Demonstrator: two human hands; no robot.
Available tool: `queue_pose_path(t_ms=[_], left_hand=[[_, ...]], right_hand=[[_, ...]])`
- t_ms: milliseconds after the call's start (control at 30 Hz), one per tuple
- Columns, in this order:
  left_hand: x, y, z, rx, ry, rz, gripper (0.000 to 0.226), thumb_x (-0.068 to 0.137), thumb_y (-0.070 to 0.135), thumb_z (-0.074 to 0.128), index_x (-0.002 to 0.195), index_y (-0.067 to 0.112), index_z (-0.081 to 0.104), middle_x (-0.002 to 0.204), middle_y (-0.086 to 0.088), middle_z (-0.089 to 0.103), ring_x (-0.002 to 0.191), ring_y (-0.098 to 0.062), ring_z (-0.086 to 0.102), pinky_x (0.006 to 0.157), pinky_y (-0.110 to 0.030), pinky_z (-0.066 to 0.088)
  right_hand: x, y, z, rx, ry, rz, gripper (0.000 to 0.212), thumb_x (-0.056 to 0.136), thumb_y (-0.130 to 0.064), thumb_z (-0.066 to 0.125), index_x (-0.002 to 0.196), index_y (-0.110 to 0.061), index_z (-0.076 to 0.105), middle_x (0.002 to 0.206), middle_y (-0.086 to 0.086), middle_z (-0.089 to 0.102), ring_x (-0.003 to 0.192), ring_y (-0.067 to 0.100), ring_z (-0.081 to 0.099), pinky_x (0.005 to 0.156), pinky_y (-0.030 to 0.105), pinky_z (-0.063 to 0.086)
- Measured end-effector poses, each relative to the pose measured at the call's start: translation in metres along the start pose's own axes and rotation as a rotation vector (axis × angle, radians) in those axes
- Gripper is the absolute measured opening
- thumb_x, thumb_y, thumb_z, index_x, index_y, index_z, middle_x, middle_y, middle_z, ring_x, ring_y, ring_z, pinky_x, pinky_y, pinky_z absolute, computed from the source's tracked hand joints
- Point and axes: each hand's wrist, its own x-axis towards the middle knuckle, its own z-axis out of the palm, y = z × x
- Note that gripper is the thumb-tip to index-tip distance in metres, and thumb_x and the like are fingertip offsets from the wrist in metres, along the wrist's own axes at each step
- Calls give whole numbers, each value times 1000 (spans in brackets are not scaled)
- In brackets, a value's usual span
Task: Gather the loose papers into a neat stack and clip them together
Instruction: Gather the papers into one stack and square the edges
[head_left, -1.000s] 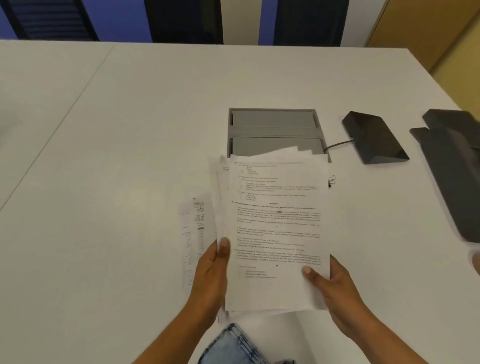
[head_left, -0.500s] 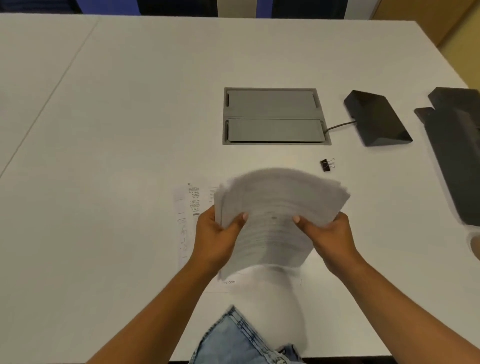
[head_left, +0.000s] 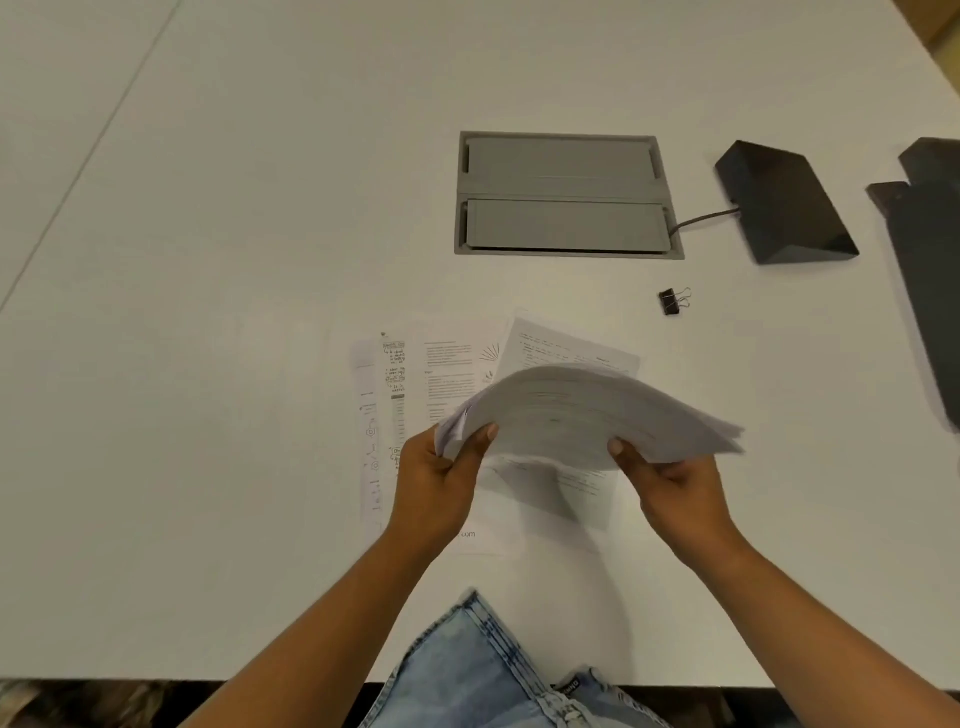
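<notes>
A bundle of white printed papers (head_left: 582, 410) is held above the white table (head_left: 208, 260), tilted nearly flat with its far edges fanned out. My left hand (head_left: 436, 483) grips the bundle's left near corner, thumb on top. My right hand (head_left: 675, 488) grips its right near side, thumb on top. Several loose sheets (head_left: 410, 395) lie flat on the table under and to the left of the bundle, some with handwriting. A small black binder clip (head_left: 674, 301) lies on the table beyond the bundle, to the right.
A grey cable hatch (head_left: 566, 195) is set into the table farther back. A dark wedge-shaped device (head_left: 784, 202) with a cable sits right of it. Dark flat objects (head_left: 930, 244) lie at the right edge. My denim-clad knee (head_left: 483, 670) shows at the table's near edge.
The bundle has gone from upright, facing me, to tilted almost flat, lower over the table. More loose sheets now show beneath it, and the binder clip has come into view.
</notes>
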Motion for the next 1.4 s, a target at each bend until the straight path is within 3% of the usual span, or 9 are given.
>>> queue_pose_path(t_ms=[100, 200, 333, 533, 700, 900, 1033, 1133, 1400], left_hand=[[2, -2, 2, -2, -2, 19, 41, 89, 4, 67, 100, 42, 59, 84, 33, 71, 87, 8, 66, 73, -13, 55], [5, -17, 5, 30, -35, -94, 31, 90, 19, 69, 95, 47, 56, 88, 11, 69, 85, -7, 65, 75, -29, 61], [6, -36, 3, 27, -65, -181, 27, 93, 22, 64, 105, 45, 58, 102, 10, 69, 102, -16, 65, 80, -25, 59], [6, -39, -4, -37, -72, -232, 25, 93, 19, 65, 112, 35, 65, 109, 12, 72, 101, -8, 68, 83, -23, 58], [6, -39, -12, -45, -108, -297, 24, 92, 24, 65, 116, 21, 69, 111, 6, 75, 102, -12, 71, 86, -29, 59], [11, -85, -40, 553, 381, -383, 45, 85, 29, 74, 125, 12, 61, 124, -4, 66, 108, -22, 65, 92, -36, 55], [22, -104, -51, 884, 357, -647, 75, 75, 57, 73, 125, 6, 51, 123, -14, 53, 114, -32, 55, 89, -44, 50], [22, -112, -48, 973, 326, -614, 74, 72, 60, 74, 117, 5, 51, 118, -13, 53, 109, -29, 55, 86, -40, 50], [35, -114, -48, 551, 377, -666, 63, 69, 21, 88, 114, 2, 50, 107, -3, 54, 92, -23, 57, 75, -32, 50]], right_hand=[[2, 5, -1, -20, 20, -18, 23, 89, -20, 68, 111, -22, 63, 88, -13, 69, 74, -12, 64, 64, 6, 50], [9, 15, 2, -73, -33, -23, 3, 88, -26, 67, 87, -25, 64, 64, -12, 65, 52, 2, 57, 55, 13, 47], [15, 31, 5, -97, -97, -26, 33, 91, -20, 66, 121, -27, 57, 104, -13, 67, 90, -9, 64, 72, 7, 51], [9, 44, -4, -143, -145, 37, 18, 89, -32, 64, 104, -26, 72, 98, -9, 77, 93, 5, 70, 78, 22, 58], [-1, 50, -17, -95, -159, 106, 19, 90, -24, 64, 107, -23, 72, 95, -23, 76, 91, 0, 72, 73, 11, 54], [-12, 63, -33, 31, -58, 249, 26, 85, -27, 66, 106, -12, 72, 94, 3, 80, 91, 29, 75, 83, 43, 59], [-20, 71, -39, 108, -34, 264, 55, 67, -47, 81, 109, -12, 70, 100, 2, 79, 92, 25, 75, 84, 40, 59], [-23, 72, -41, 126, 7, 259, 41, 75, -35, 75, 108, -12, 70, 99, 0, 79, 96, 29, 73, 79, 32, 60], [-25, 65, -41, 67, 37, 287, 13, 87, -19, 67, 99, -15, 71, 93, -5, 78, 93, 30, 72, 82, 40, 56]])
